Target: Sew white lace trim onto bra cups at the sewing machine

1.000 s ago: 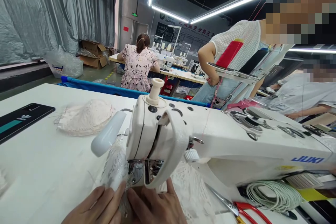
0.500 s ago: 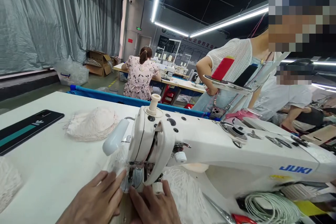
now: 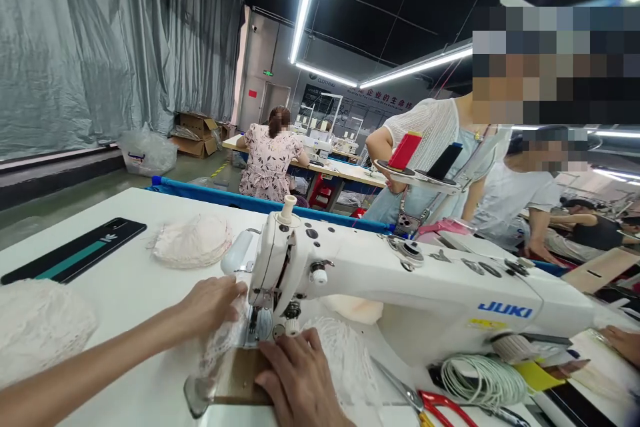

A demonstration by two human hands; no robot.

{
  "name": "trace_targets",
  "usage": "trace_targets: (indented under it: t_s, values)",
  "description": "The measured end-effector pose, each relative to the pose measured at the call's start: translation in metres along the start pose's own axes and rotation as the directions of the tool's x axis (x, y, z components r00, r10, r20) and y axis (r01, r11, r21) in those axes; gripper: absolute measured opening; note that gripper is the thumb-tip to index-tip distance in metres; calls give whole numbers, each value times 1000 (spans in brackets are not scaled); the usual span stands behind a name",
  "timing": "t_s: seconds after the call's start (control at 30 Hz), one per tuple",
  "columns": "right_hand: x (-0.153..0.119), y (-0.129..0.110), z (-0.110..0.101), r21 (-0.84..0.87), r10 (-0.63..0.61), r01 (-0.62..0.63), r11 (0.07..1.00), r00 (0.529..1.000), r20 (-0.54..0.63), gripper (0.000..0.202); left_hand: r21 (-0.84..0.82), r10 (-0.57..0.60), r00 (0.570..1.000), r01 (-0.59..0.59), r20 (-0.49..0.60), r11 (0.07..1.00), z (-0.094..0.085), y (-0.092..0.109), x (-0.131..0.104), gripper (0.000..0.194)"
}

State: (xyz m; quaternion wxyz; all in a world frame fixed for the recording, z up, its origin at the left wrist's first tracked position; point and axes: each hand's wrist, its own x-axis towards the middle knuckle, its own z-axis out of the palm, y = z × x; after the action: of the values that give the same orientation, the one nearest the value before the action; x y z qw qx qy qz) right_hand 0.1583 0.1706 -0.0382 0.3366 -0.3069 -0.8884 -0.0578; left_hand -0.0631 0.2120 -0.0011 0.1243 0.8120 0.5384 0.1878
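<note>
Surface carries a sewing machine. The left hand closes its grip on white lace, which trails below it. The right hand lies palm-down, hold unclear. Earlier close, they've separated.

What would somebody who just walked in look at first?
Probably the big white sewing machine, right in the middle, with two hands by its needle end. Next, the bright red thread standing beside black thread behind it. Then the red-handled scissors at the bottom, near a coil of pale cord.
</note>
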Motion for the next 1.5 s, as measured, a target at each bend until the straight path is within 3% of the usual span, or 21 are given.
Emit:
trace_targets:
  t_s: [0.1, 0.17, 0.23, 0.3, 0.4, 0.47, 0.53, 0.63, 0.73, 0.83, 0.97, 1.07, 1.17, 1.23, 1.37, 1.5]
  values:
    - [-1, -13, -14, 168, 133, -146, 975, 987, 88, 36, -41, -139, 983, 145, 121, 989, -7, 12, -32, 6]
    - [2, -28, -21, 369, 193, -258, 893, 960, 203, 55, -105, -172, 963, 197, 205, 975, -13, 24, -59, 18]
    - [7, -49, -28, 570, 218, -397, 719, 908, 358, 69, -225, -174, 940, 245, 294, 943, -20, 38, -84, 29]
    - [12, -69, -36, 664, 233, -562, 493, 821, 521, 55, -382, -172, 915, 315, 364, 869, -28, 51, -105, 33]
    - [14, -91, -47, 657, 213, -724, 208, 689, 692, 43, -515, -164, 892, 384, 420, 767, -39, 66, -130, 35]
    - [9, -99, -55, 623, 137, -778, 79, 628, 766, 45, -531, -134, 901, 358, 413, 768, -45, 74, -143, 33]
    - [2, -103, -61, 585, 69, -811, 13, 584, 809, 49, -563, -82, 915, 312, 396, 765, -49, 80, -155, 31]
    - [-10, -108, -70, 584, 82, -812, 10, 583, 809, 51, -596, -83, 916, 323, 394, 735, -45, 88, -169, 30]
    - [-21, -113, -78, 597, 96, -796, 102, 605, 791, 48, -587, -161, 891, 406, 424, 700, -35, 97, -181, 32]
    - [-30, -119, -85, 600, 51, -784, 159, 613, 788, 49, -635, -106, 886, 403, 452, 659, -23, 106, -191, 33]
    - [-39, -121, -89, 634, -12, -757, 156, 640, 768, 48, -776, 13, 880, 412, 475, 477, -14, 113, -199, 46]
    - [-44, -119, -89, 606, -36, -786, 123, 607, 794, 46, -814, -46, 862, 494, 506, 305, -15, 116, -204, 47]
    - [-47, -114, -90, 579, -51, -812, 80, 576, 816, 42, -829, -100, 845, 535, 525, 165, -18, 112, -205, 43]
    - [-47, -110, -89, 584, -59, -811, 38, 581, 812, 42, -825, -118, 832, 553, 542, 112, -19, 107, -204, 38]
    - [-45, -107, -83, 614, -62, -789, 22, 611, 789, 46, -812, -136, 812, 579, 568, 67, -24, 95, -194, 30]
    - [-38, -104, -75, 592, -33, -802, 81, 592, 805, 52, -836, -184, 829, 545, 528, 59, -35, 85, -180, 28]
